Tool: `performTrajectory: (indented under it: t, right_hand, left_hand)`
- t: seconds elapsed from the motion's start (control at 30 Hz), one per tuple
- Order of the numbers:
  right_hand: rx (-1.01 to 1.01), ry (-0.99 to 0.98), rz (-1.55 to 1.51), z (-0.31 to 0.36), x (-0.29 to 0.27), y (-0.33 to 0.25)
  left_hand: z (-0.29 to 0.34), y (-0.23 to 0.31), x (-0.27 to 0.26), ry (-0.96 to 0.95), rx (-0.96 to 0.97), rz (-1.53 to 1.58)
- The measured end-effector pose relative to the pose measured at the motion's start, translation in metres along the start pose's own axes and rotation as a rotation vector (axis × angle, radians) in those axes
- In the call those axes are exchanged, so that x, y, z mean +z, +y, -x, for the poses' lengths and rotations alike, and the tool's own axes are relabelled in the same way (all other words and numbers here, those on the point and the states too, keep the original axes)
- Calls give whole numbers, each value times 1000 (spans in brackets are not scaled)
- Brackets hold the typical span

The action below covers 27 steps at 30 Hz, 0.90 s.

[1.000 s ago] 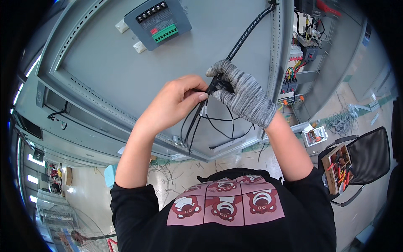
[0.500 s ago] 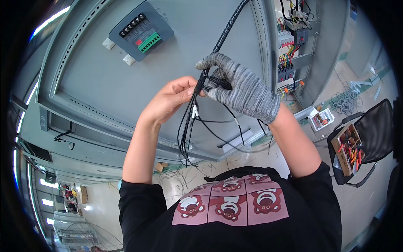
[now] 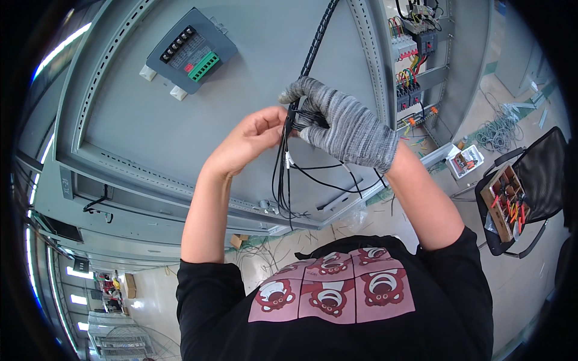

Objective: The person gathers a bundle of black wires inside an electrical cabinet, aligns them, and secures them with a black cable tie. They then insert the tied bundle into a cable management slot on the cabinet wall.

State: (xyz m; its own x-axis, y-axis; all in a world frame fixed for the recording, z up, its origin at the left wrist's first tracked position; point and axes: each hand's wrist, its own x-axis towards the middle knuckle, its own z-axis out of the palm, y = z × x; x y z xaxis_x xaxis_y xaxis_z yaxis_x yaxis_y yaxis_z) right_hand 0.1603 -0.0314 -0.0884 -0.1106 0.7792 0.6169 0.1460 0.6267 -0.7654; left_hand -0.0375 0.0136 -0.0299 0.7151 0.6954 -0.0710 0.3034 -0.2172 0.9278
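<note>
My bare left hand (image 3: 250,138) pinches a bundle of thin black wires (image 3: 283,180) that hangs down in front of a grey cabinet door panel (image 3: 241,96). My right hand (image 3: 343,123), in a grey knitted glove, grips the same bundle just above, where the wires join a black spiral-wrapped cable (image 3: 316,42) running up the panel. Loose wire ends loop below both hands. A small grey module with a green terminal strip (image 3: 189,51) is mounted on the panel, up and to the left of my hands.
An open cabinet with breakers and coloured wiring (image 3: 415,54) stands at the upper right. A black tool bag with red-handled tools (image 3: 512,198) and a small box of parts (image 3: 465,161) sit on the floor at the right. Wire scraps litter the floor.
Both hands with the wire bundle sit slightly lower in view and the view has shifted; the hanging wires have been gathered straighter under my left hand.
</note>
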Motion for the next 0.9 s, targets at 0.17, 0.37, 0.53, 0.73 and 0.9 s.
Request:
performTrajectory:
  t: [0.17, 0.37, 0.53, 0.73, 0.9]
  right_hand:
    - [17, -26, -59, 2, -3, -9]
    - [42, -44, -108, -1, 1, -10]
    - [136, -100, -81, 0, -4, -13]
    - [12, 18, -152, -1, 4, -7]
    - [109, -40, -54, -1, 0, -19]
  left_hand:
    - [10, 7, -1, 50, 43, -184]
    - [21, -1, -5, 78, 67, -30]
    - [22, 10, 6, 159, 42, -180]
    - [26, 19, 8, 187, 25, -167]
    - [20, 6, 3, 160, 44, -4]
